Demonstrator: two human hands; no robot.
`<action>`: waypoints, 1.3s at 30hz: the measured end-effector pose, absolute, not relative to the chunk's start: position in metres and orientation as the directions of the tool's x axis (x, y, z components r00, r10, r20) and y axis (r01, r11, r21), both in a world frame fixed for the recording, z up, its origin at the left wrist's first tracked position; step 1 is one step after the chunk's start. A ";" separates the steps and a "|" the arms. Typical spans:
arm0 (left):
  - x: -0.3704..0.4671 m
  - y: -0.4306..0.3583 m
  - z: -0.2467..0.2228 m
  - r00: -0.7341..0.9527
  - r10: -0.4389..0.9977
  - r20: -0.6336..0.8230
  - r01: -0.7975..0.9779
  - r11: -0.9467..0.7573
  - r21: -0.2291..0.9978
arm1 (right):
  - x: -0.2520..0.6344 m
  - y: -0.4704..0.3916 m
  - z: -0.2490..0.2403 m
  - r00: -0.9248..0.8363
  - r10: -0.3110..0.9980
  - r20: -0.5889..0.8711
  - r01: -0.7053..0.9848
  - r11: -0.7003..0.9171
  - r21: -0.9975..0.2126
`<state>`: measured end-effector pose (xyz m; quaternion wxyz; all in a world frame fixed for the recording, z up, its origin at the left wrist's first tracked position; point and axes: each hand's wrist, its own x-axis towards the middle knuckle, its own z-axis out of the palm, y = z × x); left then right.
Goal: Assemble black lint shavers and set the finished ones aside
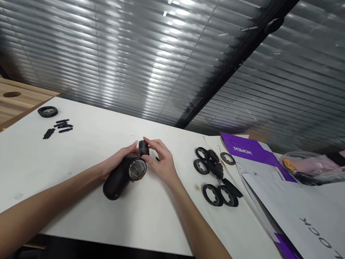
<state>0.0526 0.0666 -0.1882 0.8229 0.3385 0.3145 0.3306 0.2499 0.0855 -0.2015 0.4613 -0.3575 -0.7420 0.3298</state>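
Note:
A black fabric shaver (pixel 118 180) with a round, perforated metal head rests in my left hand (pixel 118 160). That hand is closed behind the shaver, most of its fingers hidden, with a fingertip showing under the head. Just above the metal head, my right hand (pixel 163 162) pinches a small black ribbed round part (pixel 143 148) between thumb and fingers. The left thumb tip is close beside this part; whether it touches cannot be told. A small dark piece (pixel 157 159) shows near the right palm.
Several black rings (pixel 202 166) and other black parts lie on the white table (pixel 88 151) to the right. At the far left are another ring (pixel 47 111) and thin black strips (pixel 63 126). Purple-and-white packaging (pixel 242 149) and a plastic bag (pixel 304 163) occupy the right side. Metal blinds (pixel 129 54) stand behind.

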 end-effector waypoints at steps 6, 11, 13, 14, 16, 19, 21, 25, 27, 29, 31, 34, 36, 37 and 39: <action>0.051 0.066 -0.190 0.573 0.724 -0.384 -0.295 0.620 0.727 | 0.248 0.084 -0.200 -0.320 0.866 0.385 0.207 0.461 -0.863; 0.049 0.069 -0.198 0.574 0.712 -0.405 -0.278 0.635 0.721 | 0.248 0.083 -0.200 -0.343 0.863 0.371 0.167 0.445 -0.880; 0.050 0.069 -0.200 0.559 0.723 -0.407 -0.288 0.629 0.722 | 0.249 0.084 -0.200 -0.351 0.865 0.357 0.165 0.433 -0.886; 0.050 0.069 -0.200 0.554 0.727 -0.407 -0.292 0.627 0.723 | 0.249 0.084 -0.200 -0.358 0.866 0.350 0.164 0.427 -0.889; 0.050 0.068 -0.200 0.554 0.729 -0.402 -0.296 0.624 0.723 | 0.250 0.084 -0.199 -0.372 0.865 0.337 0.162 0.418 -0.894; 0.051 0.067 -0.198 0.558 0.724 -0.406 -0.289 0.628 0.723 | 0.250 0.083 -0.198 -0.385 0.866 0.319 0.169 0.406 -0.898; 0.051 0.067 -0.196 0.550 0.722 -0.420 -0.279 0.632 0.723 | 0.250 0.082 -0.197 -0.390 0.869 0.304 0.168 0.392 -0.904; 0.052 0.067 -0.195 0.552 0.711 -0.435 -0.259 0.642 0.722 | 0.251 0.081 -0.196 -0.405 0.869 0.285 0.140 0.368 -0.919; 0.052 0.067 -0.196 0.555 0.710 -0.433 -0.258 0.642 0.722 | 0.251 0.081 -0.196 -0.404 0.866 0.294 0.138 0.376 -0.916; 0.053 0.067 -0.196 0.558 0.718 -0.416 -0.273 0.632 0.725 | 0.251 0.082 -0.198 -0.387 0.866 0.316 0.158 0.400 -0.903; 0.054 0.067 -0.196 0.579 0.717 -0.387 -0.291 0.626 0.724 | 0.251 0.083 -0.199 -0.363 0.870 0.334 0.200 0.423 -0.884; 0.056 0.067 -0.197 0.602 0.711 -0.363 -0.315 0.630 0.710 | 0.249 0.084 -0.202 -0.350 0.869 0.351 0.245 0.447 -0.861; 0.058 0.067 -0.197 0.596 0.712 -0.371 -0.318 0.634 0.705 | 0.249 0.084 -0.203 -0.353 0.864 0.359 0.242 0.455 -0.857; 0.059 0.067 -0.197 0.594 0.712 -0.375 -0.317 0.635 0.704 | 0.249 0.084 -0.203 -0.354 0.863 0.361 0.237 0.456 -0.858; 0.060 0.066 -0.198 0.599 0.712 -0.367 -0.322 0.634 0.703 | 0.248 0.083 -0.203 -0.352 0.865 0.357 0.236 0.451 -0.861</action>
